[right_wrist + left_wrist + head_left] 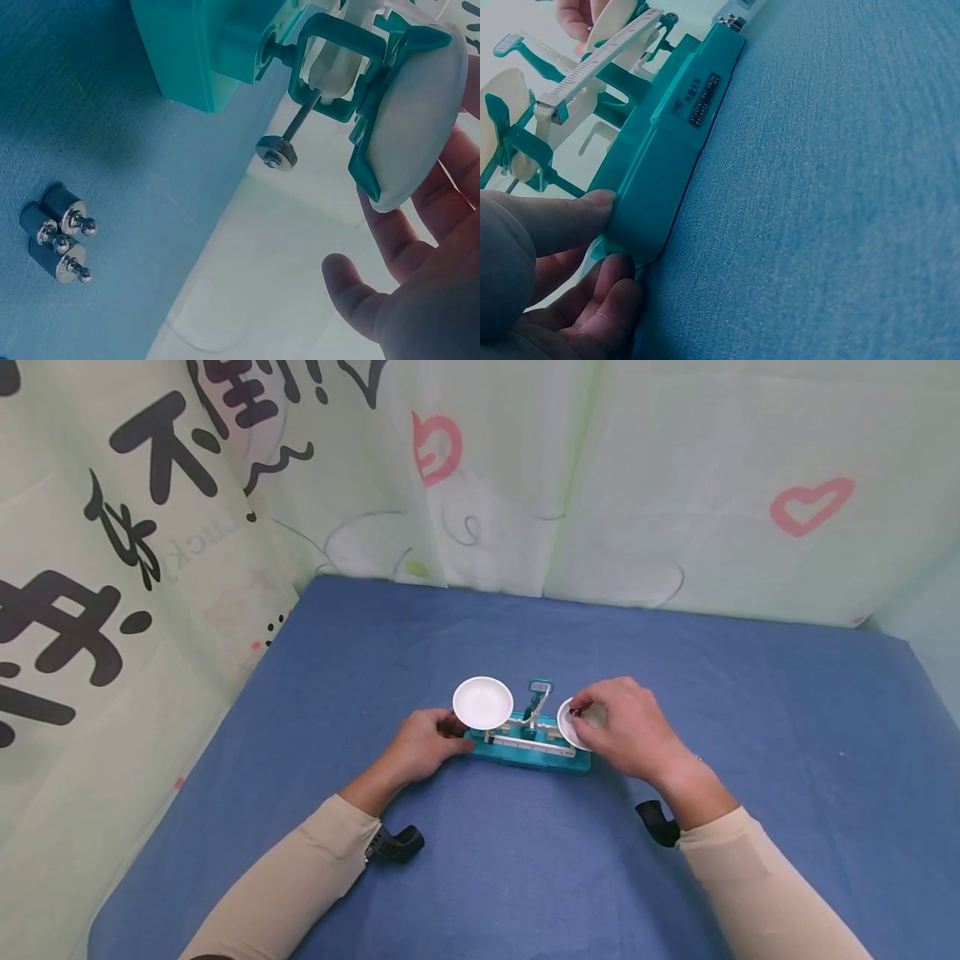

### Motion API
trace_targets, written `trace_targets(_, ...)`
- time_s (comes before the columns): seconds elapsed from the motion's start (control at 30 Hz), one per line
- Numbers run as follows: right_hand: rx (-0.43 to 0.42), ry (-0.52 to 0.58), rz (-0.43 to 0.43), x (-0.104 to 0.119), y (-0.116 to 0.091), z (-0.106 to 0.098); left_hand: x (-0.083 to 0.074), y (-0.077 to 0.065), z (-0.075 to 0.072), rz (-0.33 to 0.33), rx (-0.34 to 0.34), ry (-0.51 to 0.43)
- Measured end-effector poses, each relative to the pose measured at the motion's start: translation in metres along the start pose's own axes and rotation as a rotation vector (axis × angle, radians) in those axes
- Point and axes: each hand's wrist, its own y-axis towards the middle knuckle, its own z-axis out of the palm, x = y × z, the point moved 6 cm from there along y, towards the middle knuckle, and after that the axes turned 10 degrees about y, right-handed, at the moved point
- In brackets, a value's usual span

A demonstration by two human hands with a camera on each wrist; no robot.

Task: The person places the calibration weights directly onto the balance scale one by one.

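A teal student balance [529, 758] stands on the blue tabletop, with a white left pan [483, 702] and a white right pan [566, 728]. My left hand [426, 745] grips the left end of its base; in the left wrist view the thumb lies on top and the other fingers curl under the end. Over the right pan, my right hand [633, 727] pinches a small shiny weight [576, 712] between thumb and index finger. From the right wrist, the pan [421, 112] hides those fingertips, while the remaining fingers spread below its rim.
Three metal weights [60, 234] stand close together on the table off the balance's right end. An adjusting nut [276, 153] sticks out on a threaded rod under the right pan. Printed cloth curtains [637, 485] enclose the back and left of the blue table [495, 877].
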Motion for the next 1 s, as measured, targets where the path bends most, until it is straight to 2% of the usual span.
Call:
trace_targets(0.13,-0.006,0.014,0.015,0.000,-0.002,-0.001,0.001,0.000,0.001,-0.001,0.000,-0.003)
trace_targets(0.33,-0.050,0.058,0.102,-0.005,-0.013,-0.014,0.001,0.000,0.001,0.011,-0.003,-0.019)
trace_targets(0.47,-0.122,0.065,0.102,-0.018,-0.023,-0.028,0.001,0.000,0.000,0.013,-0.007,-0.024)
trace_targets(0.57,-0.145,0.043,0.118,-0.031,-0.032,-0.033,0.001,-0.001,0.000,0.014,-0.009,-0.024)
trace_targets(0.8,-0.052,-0.028,0.254,-0.068,-0.048,-0.026,0.002,-0.001,0.000,0.014,-0.009,-0.031)
trace_targets(1.0,0.021,-0.039,0.257,-0.087,-0.053,-0.016,0.001,-0.002,0.000,0.011,-0.007,-0.035)
